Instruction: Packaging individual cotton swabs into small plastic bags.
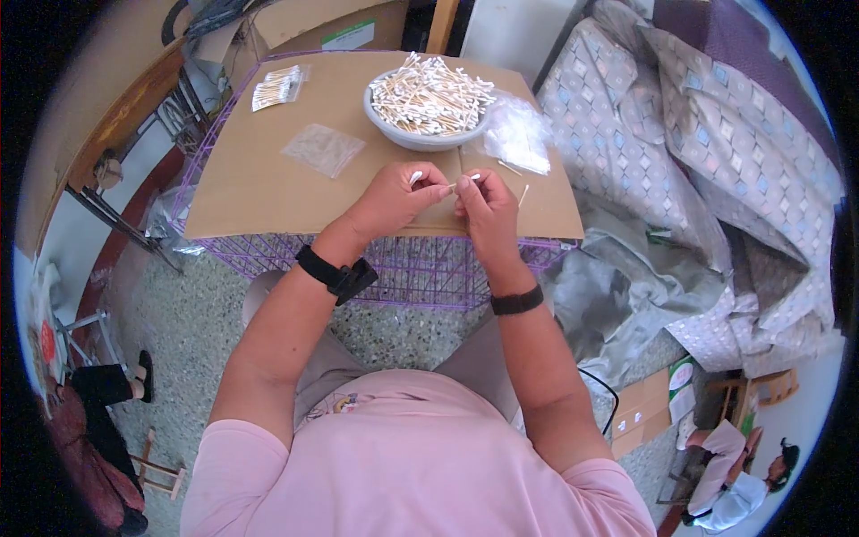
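My left hand (400, 194) is closed over the near edge of the cardboard top, with the white tip of a cotton swab (416, 178) showing at its curled fingers. Close beside it, my right hand (491, 208) pinches a swab whose white tip (475, 177) stands out by the thumb. A thin stick bridges the small gap between both hands; which swab it belongs to I cannot tell. Beyond them a grey bowl (420, 140) is heaped with cotton swabs (429, 94). A few loose swabs (523, 195) lie right of my right hand.
Clear plastic bags (519, 134) are piled right of the bowl, and a flat bag (324, 150) lies at left. Bagged swabs (279, 88) rest far left. The cardboard sheet (242, 179) tops a purple wire cage (358, 264). Patterned fabric (626, 116) hangs at right. Two people sit farther off.
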Motion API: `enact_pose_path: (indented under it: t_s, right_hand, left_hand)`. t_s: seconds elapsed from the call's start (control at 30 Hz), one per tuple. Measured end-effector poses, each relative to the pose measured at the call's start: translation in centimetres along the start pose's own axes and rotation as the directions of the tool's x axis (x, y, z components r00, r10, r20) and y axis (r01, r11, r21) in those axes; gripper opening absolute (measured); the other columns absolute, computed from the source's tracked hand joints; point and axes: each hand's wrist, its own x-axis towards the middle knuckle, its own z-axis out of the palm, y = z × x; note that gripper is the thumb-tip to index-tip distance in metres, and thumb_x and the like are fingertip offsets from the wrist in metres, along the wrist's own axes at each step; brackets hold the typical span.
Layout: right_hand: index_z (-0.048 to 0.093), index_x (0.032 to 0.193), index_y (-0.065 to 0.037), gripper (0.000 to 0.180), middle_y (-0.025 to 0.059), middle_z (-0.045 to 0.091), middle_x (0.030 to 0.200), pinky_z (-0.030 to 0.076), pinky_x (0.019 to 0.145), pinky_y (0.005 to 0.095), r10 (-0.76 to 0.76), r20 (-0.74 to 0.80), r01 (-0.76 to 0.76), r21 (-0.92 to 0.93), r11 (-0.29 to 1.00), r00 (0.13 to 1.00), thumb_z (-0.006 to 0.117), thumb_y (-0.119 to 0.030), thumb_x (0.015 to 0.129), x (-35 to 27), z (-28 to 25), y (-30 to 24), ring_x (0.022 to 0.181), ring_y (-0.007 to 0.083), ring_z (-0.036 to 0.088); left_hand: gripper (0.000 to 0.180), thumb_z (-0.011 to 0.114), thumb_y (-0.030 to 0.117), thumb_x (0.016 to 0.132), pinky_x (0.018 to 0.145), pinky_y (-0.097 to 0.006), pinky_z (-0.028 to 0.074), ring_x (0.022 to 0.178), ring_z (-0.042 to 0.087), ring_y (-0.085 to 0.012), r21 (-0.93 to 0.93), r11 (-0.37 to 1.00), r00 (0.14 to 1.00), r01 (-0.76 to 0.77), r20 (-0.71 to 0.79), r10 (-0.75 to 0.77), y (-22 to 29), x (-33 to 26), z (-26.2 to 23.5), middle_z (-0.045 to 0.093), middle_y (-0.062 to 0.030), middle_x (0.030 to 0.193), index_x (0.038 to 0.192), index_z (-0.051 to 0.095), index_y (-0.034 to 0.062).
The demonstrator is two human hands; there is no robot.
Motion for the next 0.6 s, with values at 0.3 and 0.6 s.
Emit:
enact_pose_path:
  t_s: [0.3,0.6]
  right_hand:
    - [0.058,0.093,-0.003,0.011,-0.0023,0.058,0.076,0.041,0.055,0.0193,0.0,0.031,0.0,0.011,1.0,1.0,0.061,-0.014,0.093,-0.1,0.1,-0.3,0.063,0.0039,0.049]
    - [0.058,0.095,-0.004,0.009,-0.002,0.059,0.076,0.042,0.056,0.0187,-0.021,0.045,0.021,0.003,1.0,0.999,0.061,-0.012,0.093,0.0,0.1,-0.3,0.063,0.0036,0.05]
  left_hand:
    - [0.018,0.058,0.021,0.093,0.065,-0.022,0.042,0.072,0.05,-0.0042,0.068,0.998,1.0,-0.014,0.025,0.013,-0.3,0.1,-0.3,0.06,0.0039,0.077,0.091,0.064,0.0038]
    - [0.018,0.058,0.02,0.094,0.066,-0.022,0.043,0.074,0.052,-0.0047,0.034,0.997,0.997,-0.067,0.038,0.066,-0.6,0.3,-0.2,0.06,0.0031,0.078,0.089,0.065,0.003]
